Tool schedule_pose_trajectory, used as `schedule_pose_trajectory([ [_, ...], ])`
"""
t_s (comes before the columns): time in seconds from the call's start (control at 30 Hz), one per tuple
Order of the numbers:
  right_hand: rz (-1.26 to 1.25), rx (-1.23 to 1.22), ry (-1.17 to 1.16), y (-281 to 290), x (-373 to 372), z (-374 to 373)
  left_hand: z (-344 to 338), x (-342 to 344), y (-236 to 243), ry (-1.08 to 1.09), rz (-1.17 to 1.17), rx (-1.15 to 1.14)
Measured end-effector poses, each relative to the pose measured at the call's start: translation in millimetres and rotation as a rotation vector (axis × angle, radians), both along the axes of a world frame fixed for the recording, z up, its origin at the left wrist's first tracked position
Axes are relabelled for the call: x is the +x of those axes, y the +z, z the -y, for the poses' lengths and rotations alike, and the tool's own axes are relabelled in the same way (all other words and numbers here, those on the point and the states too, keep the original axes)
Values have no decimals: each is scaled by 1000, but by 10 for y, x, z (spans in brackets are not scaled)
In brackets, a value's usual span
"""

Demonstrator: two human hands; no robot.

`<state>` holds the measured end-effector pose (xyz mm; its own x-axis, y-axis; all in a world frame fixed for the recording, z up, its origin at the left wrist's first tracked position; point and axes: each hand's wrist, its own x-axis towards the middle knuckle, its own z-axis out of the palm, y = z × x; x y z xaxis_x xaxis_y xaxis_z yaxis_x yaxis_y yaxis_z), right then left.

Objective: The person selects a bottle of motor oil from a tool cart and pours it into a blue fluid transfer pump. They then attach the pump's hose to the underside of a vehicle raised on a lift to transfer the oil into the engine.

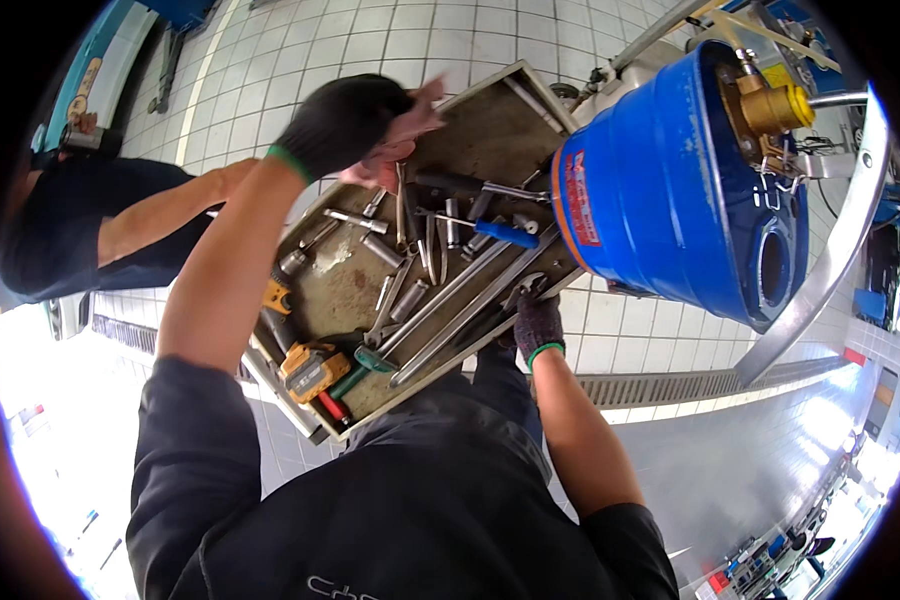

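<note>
The work is looking unfinished: the left hand point(350, 118) is gripping a pink cloth point(412, 122) over the far-left edge of the tray point(478, 140), while sockets, wrenches, a blue screwdriver point(510, 235) and a yellow power tool point(315, 370) are lying loose and mixed together inside it. The far end of the tray is showing bare, stained metal; whether anything is already being counted as done, I cannot tell, and the jumbled tools are seeming to be what is left. The right hand point(540, 328) is resting at the near-right rim, beside a wrench head point(532, 285); I cannot tell whether its fingers are holding the tool or the tray. As for writing, a blue drum point(640, 170) is carrying an orange-red label point(575, 195) with small print, and the dark shirt point(410, 500) is showing pale outlined lettering, partly cut off at the lower edge.
</note>
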<state>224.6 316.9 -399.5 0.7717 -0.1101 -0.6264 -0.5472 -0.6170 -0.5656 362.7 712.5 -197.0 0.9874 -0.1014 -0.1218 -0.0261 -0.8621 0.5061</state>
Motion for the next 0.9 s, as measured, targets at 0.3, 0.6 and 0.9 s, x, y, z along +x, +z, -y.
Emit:
schedule_pose_trajectory([
  [0.3,7,153,24,-96,30,89,114,-2533,-920,116,-515,347],
  [0.6,-75,270,-56,-69,64,141,300,-2336,-1251,142,-117,450],
  [0.9,-16,220,-65,5,20,72,202,-2273,-1317,90,-181,489],
])
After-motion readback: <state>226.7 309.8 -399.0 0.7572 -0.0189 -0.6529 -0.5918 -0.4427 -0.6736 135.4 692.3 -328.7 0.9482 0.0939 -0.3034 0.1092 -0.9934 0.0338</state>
